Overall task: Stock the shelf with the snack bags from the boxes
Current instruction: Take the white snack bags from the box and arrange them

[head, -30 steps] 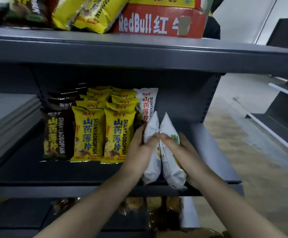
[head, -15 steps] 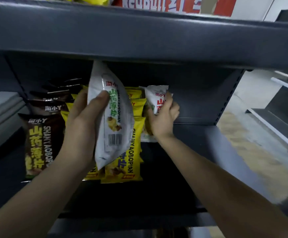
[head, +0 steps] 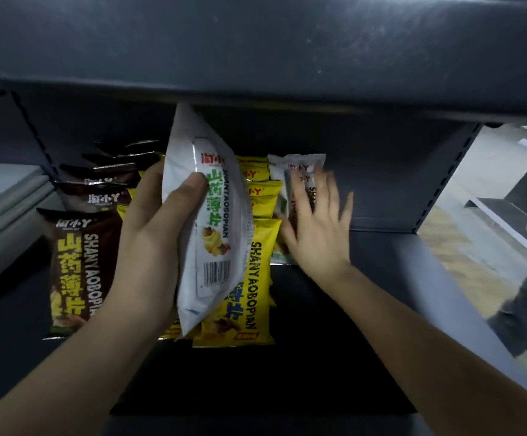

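Upper shelf (head: pixel 256 51) fills the top of the view, low over the stock. Shelf (head: pixel 413 278) below it: deck bare on the right and in front.

Brown bags (head: pixel 73 269) in a row at left, standing, front to back. Yellow bags (head: pixel 256 278) just beside them, two rows by the look, partly hidden.

White bag (head: pixel 205 234) in the air in front of the yellow bags, upright, tilted a bit, top corner near the upper shelf's underside.

Left hand (head: pixel 152 234) grips the white bag by its left edge, thumb across the front, fingers behind, not visible.

Right hand (head: pixel 318 228) flat, fingers spread and straight, holding nothing, blurred; it seems to touch the white row (head: pixel 300 171) standing at the back, right of the yellow bags.

Handling, judged: the bag is light, puffy and soft, with slick film. Contents look like crisps, so likely fragile; no squeezing the belly. Best hold is the side seam or top seal. It stands poorly alone and needs a neighbour to lean on. The free slot looks to be in front of the white row.
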The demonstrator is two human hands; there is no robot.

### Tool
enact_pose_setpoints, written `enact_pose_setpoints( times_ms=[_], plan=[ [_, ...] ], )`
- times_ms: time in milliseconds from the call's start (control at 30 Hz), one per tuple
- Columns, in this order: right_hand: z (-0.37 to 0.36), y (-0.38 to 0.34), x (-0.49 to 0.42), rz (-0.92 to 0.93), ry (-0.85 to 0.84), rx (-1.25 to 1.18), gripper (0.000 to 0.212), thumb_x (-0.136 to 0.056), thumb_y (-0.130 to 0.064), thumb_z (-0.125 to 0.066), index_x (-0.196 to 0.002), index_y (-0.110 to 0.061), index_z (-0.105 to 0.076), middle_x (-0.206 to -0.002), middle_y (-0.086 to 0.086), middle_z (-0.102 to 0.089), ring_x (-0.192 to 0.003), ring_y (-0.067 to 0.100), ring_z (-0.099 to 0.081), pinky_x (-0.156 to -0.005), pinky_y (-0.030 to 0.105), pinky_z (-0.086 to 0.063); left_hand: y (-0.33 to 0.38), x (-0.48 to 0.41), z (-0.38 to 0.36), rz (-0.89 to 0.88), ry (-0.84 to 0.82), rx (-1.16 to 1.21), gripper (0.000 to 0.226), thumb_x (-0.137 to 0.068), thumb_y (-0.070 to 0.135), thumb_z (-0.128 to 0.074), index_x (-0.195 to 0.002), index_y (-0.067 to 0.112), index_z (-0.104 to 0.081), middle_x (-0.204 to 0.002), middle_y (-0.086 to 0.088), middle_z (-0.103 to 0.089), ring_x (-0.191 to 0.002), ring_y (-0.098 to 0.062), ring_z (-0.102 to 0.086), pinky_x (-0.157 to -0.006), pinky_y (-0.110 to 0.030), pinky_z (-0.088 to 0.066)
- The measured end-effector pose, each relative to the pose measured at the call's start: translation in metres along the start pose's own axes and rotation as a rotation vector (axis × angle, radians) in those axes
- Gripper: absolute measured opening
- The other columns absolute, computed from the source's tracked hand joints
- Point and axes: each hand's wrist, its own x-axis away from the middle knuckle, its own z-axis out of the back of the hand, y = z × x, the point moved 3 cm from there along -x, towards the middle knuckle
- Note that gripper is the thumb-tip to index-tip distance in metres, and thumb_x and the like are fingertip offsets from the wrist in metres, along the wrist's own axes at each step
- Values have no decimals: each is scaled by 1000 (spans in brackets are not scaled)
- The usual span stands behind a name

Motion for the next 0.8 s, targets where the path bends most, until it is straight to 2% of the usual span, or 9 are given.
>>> enact_pose_setpoints(
  times_ms=[100,300,400,500,567,600,667,733,800],
  plan=[
    [-9,9,4,191,-62,125,66,-92,-53,-28,-150,-22,-23,-160,10,-16,-147,29,-14,-110,66,-16,-1,-1,-4,3,8,2,35,-75,34,-54,-109,35,-60,-102,7,-72,-92,-18,-71,-77,-38,-60],
    [-23,2,1,184,-137,113,45,-87,-49,-34,-126,-28,-45,-158,15,-18,-145,36,-16,-106,71,-15,3,0,-23,-18,10,-1,33,-75,33,-53,-108,34,-59,-100,9,-72,-92,-16,-71,-77,-36,-60],
    [-11,4,5,195,-96,32,45,-92,-43,-38,-135,-30,-43,-159,14,-14,-146,36,-11,-108,69,-12,4,2,-32,-38,8,-10,36,-79,32,-57,-115,28,-57,-100,8,-71,-93,-15,-70,-72,-28,-58],
    [18,21,22,87,23,-295,44,-95,-26,-37,-138,-23,-47,-151,13,-31,-141,28,-27,-114,48,-23,-2,6,-44,-73,6,-61,43,-86,25,-61,-127,19,-51,-106,4,-69,-97,-15,-68,-75,-28,-54],
    [41,34,41,-112,73,-667,38,-95,-24,-35,-122,-16,-61,-128,7,-55,-122,20,-49,-106,30,-39,-9,9,-56,-102,9,-149,54,-83,26,-62,-134,19,-45,-120,3,-64,-108,-14,-63,-91,-36,-52],
    [49,38,51,-222,48,-859,35,-95,-29,-36,-111,-18,-65,-114,1,-62,-111,15,-57,-97,24,-44,-14,11,-64,-129,1,-220,59,-81,29,-61,-137,20,-42,-127,3,-60,-116,-13,-59,-99,-38,-48],
    [65,40,71,-387,-45,-1213,35,-92,-47,-39,-95,-27,-68,-96,-4,-69,-96,11,-64,-85,25,-51,-26,15,-83,-212,-9,-376,62,-81,32,-59,-138,20,-38,-135,5,-52,-124,-6,-49,-107,-32,-40],
    [80,39,85,-419,-124,-1434,51,-83,-70,-45,-94,-28,-71,-100,3,-70,-97,20,-65,-83,35,-53,-42,19,-101,-308,11,-554,60,-83,31,-56,-138,19,-36,-137,5,-47,-125,-2,-44,-107,-22,-36],
    [89,35,91,-425,-207,-1491,64,-74,-80,-48,-104,-27,-69,-108,7,-70,-104,24,-65,-88,41,-53,-60,23,-115,-388,28,-798,61,-84,34,-49,-141,20,-32,-139,-4,-43,-125,-17,-46,-101,-30,-42]
  ],
)
